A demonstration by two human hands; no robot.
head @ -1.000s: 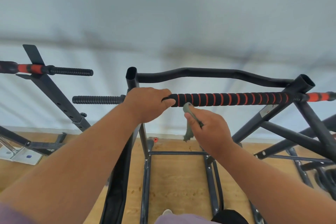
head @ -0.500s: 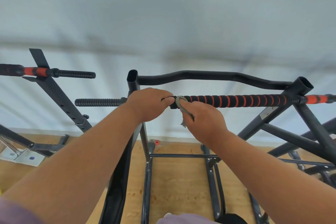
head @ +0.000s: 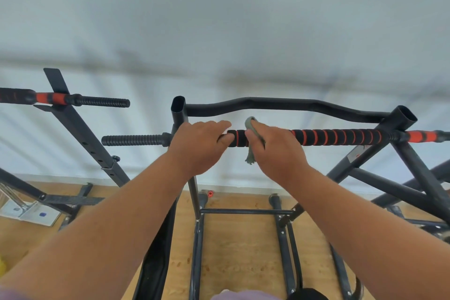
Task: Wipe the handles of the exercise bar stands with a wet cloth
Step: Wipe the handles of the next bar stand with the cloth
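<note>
Grey-green and damp-looking, the cloth (head: 250, 139) now sits draped over the foam-wrapped handle (head: 336, 137) of the exercise bar stand (head: 401, 119), pressed there by the right hand (head: 277, 151), whose fingers (head: 249, 133) curl over the bar with the cloth trapped beneath them and a loose tail hanging below. A second ago that hand hung under the bar with the cloth dangling from a pinch; half a second ago it was rising to the foam; now it has closed over the top of the grip, just beside the left hand (head: 202, 146). The left hand has kept its place near the stand's upright, its fingers wrapped round the black end of the same handle, steadying it. The camera has also tipped slightly downward, so the whole frame reads lower than before. The change suggests the wiping of this handle is only beginning: the cloth has made contact at the handle's left end, and the long run of black-and-orange spiral foam toward the right appears untouched. A sweep along that length would likely come next, though a thin cloth may bunch on the ridged foam. A second bar (head: 73, 100) on a neighbouring stand waits to the left, above the wooden floor (head: 243, 251).
</note>
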